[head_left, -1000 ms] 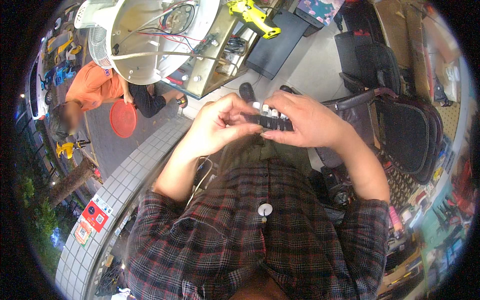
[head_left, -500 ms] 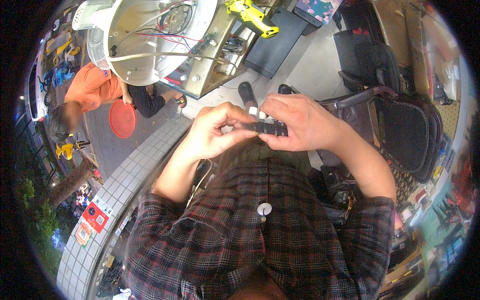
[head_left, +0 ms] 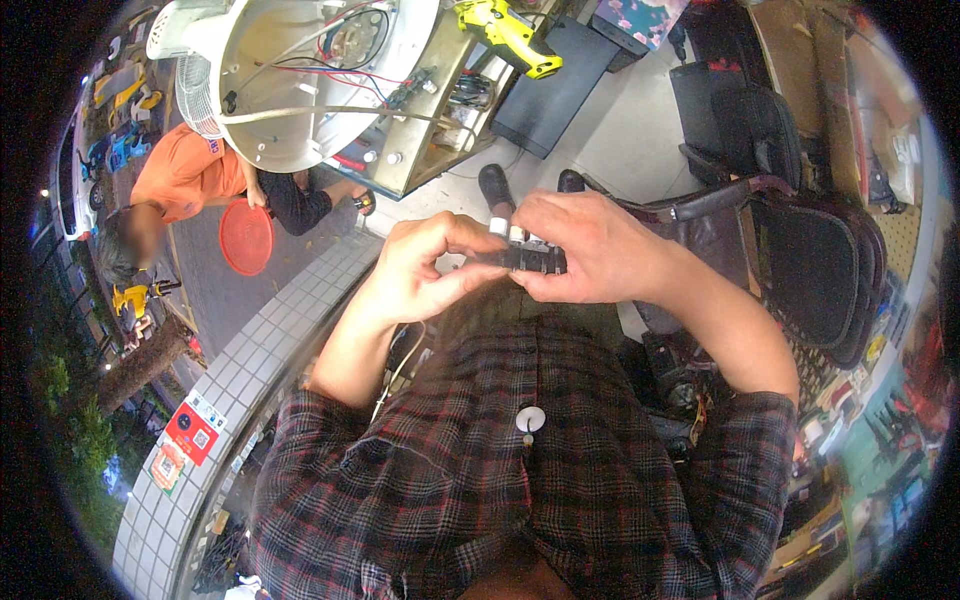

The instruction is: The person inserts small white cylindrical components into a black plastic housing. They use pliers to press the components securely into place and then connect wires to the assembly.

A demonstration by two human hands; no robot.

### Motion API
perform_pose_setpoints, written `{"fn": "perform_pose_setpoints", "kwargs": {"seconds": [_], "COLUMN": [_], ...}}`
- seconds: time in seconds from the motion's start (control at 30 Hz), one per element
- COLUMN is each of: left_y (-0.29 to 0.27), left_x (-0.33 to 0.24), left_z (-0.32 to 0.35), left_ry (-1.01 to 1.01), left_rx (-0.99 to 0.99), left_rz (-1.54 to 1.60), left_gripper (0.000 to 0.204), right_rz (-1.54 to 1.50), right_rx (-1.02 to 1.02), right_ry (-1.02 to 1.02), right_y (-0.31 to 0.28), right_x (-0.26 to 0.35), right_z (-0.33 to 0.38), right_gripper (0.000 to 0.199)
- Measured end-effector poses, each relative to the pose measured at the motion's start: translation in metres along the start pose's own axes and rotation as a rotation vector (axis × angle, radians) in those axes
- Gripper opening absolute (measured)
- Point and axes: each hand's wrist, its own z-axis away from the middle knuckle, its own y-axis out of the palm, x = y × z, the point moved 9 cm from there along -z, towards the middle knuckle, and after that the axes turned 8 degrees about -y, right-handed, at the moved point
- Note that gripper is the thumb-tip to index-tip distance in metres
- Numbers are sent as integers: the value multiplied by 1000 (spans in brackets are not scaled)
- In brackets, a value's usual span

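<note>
Pavement at far left held a seated person in an orange shirt (head_left: 180, 170) with a red round disc (head_left: 246, 238) beside them, well apart from the work in hand. A big white fan housing (head_left: 300, 80) lay open nearby, its wires showing, with a yellow power tool (head_left: 508, 35) beyond it. The left hand (head_left: 425, 275) was curled, thumb and forefinger pinched narrow on the left end of a small black part (head_left: 530, 260) held in front of the chest, above the lap. White caps or buttons stood along its upper side, too small to make out further. The right hand (head_left: 585, 250) covered the part's right half, fingers wrapped over the top and thumb underneath, closed firmly on it. The part looked rigid and light, likely moulded plastic, since it was held level between fingertips with no sag and no visible strain. It seemed smooth and short enough to slip if pinched by one end only. The better hold, I judged, was by its long flat sides, clear of the white caps, which might be loose or pressable. A black mesh office chair (head_left: 800, 250) stood to the right, with cluttered shelves (head_left: 880, 400) past it.
</note>
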Motion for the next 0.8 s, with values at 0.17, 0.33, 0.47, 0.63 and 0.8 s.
{"fn": "perform_pose_setpoints", "kwargs": {"seconds": [0.17,0.33,0.47,0.63,0.8], "left_y": [-5,-14,-13,-10,-15], "left_x": [-5,19,27,17,13], "left_z": [3,11,10,7,0], "left_ry": [-69,32,146,280,226], "left_rx": [-45,-248,-413,-416,-384], "left_rz": [-60,-54,-170,-410,-292], "left_gripper": [26,31,33,36,46], "right_rz": [30,-159,-912,-1145,-1130], "right_rx": [10,-290,-645,-810,-825], "right_ry": [93,305,473,390,302], "right_y": [-2,-33,29,52,45], "right_x": [-5,-27,-71,-68,-81], "right_z": [-2,12,46,22,14], "right_gripper": [52,74,47,29,29]}}
